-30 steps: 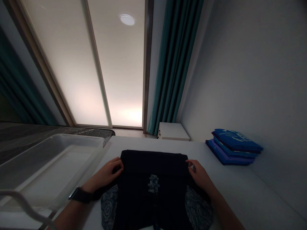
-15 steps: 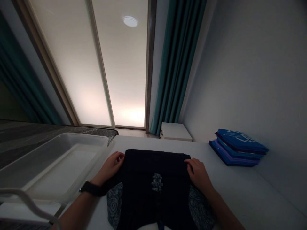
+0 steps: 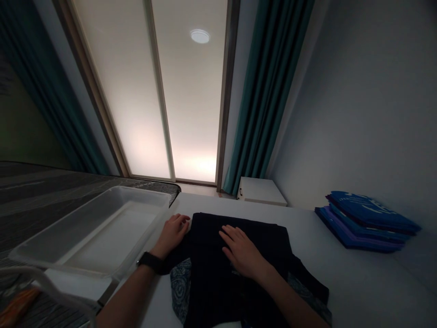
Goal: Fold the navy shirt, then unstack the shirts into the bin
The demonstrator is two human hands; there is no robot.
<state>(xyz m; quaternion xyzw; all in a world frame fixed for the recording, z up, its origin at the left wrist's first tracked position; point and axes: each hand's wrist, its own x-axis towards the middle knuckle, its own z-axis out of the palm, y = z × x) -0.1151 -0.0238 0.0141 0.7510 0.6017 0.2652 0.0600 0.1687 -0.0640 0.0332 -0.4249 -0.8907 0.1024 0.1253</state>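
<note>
A dark navy shirt (image 3: 208, 269) with paisley-patterned parts (image 3: 180, 284) lies on the white table, its far end folded into a straight edge. My left hand (image 3: 172, 234), with a black watch on the wrist, rests at the shirt's far left corner. Its fingers are loosely bent, the tips beside the edge. My right hand (image 3: 243, 250) lies flat over the upper middle of the shirt, fingers stretched out. It covers most of the patterned fastening at the centre.
On the left stands a translucent plastic bin (image 3: 112, 228). A stack of folded blue and purple clothes (image 3: 368, 223) sits by the wall at right. Beyond the white table (image 3: 218, 205) is a small white cabinet (image 3: 261, 190). A pale curved tube (image 3: 51, 289) crosses the lower left.
My right hand has left the shirt's far right corner and moved left onto its middle. My left hand stays by the left corner. The whole view has shifted slightly.
</note>
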